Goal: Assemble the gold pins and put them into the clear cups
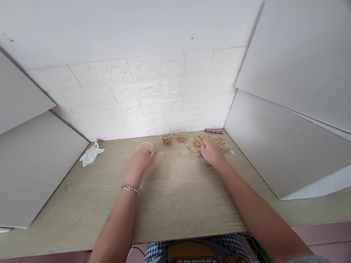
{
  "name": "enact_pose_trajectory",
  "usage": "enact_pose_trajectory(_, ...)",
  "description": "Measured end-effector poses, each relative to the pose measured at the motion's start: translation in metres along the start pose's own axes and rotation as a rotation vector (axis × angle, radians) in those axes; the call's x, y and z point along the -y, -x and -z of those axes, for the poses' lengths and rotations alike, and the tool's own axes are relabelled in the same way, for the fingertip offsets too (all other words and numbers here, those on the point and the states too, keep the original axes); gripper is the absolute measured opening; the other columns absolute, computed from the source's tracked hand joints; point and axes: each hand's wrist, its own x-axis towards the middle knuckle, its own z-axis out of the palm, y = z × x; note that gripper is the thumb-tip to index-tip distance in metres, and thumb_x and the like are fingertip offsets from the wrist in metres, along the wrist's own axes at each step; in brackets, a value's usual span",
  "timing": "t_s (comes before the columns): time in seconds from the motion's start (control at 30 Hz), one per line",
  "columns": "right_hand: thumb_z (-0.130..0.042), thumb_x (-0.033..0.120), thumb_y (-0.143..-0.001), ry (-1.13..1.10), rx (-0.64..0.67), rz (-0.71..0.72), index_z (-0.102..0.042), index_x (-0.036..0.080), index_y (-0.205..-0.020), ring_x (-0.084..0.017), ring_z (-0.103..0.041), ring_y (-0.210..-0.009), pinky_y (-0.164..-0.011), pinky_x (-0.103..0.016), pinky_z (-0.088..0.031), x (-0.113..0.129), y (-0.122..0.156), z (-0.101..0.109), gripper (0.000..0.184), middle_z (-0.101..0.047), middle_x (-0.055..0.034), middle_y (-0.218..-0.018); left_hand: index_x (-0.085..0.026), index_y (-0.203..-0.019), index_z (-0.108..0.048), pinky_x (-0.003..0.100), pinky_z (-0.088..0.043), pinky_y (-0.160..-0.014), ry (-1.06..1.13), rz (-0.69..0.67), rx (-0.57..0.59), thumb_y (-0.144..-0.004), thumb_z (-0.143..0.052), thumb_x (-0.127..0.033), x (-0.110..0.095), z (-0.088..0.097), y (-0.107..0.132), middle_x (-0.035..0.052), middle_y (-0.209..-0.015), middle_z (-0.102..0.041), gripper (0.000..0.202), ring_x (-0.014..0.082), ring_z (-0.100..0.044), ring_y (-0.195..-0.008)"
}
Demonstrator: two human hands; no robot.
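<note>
My left hand (141, 160) is closed in a pinch beside a clear round dish (144, 144). What its fingers hold, if anything, is too small to make out. My right hand (212, 152) reaches into a spread pile of thin gold-coloured metal pins (193, 148), fingers pressed together at the pile. Whether a pin is between those fingers is hidden. Between the hands, near the wall, stand a clear cup of small gold-coloured pieces (166, 140) and a second clear cup with fewer such pieces (181, 138). A few loose pins (179, 153) lie on the wooden table.
A crumpled white tissue (91, 154) lies at the back left of the table (184, 203). Behind the pile lies a pink-red tube-like stick (213, 131). Pale panels stand on the left (35, 163) and right (282, 139). A white brick-patterned wall (148, 91) closes the back.
</note>
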Motion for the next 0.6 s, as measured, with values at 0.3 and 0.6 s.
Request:
enact_pose_trajectory(0.3,-0.04,0.015,-0.082,0.004,0.04,-0.001,-0.062,0.017,-0.087,-0.022,-0.053,-0.093,-0.078,-0.032,-0.038,-0.021,-0.007,-0.01,0.023,-0.056,-0.0119,-0.101,-0.016,-0.084,-0.068,0.032,-0.045,-0.073,0.202,0.063,-0.114,-0.086,-0.029,-0.041,-0.004,0.01,0.0,0.0119,-0.088,-0.068,0.046,0.025,-0.061,-0.087)
enact_pose_trajectory(0.6,-0.039,0.013,-0.08,-0.154,-0.067,0.044,-0.057,0.015,-0.105,-0.022,-0.051,-0.1,-0.086,-0.031,-0.038,-0.003,-0.001,-0.008,0.031,-0.053,-0.0118,-0.11,-0.017,-0.1,-0.067,0.024,-0.041,-0.051,0.731,0.05,-0.195,-0.074,-0.053,-0.045,-0.015,0.01,0.006,0.0025,-0.065,-0.066,0.04,0.0124,-0.054,-0.05)
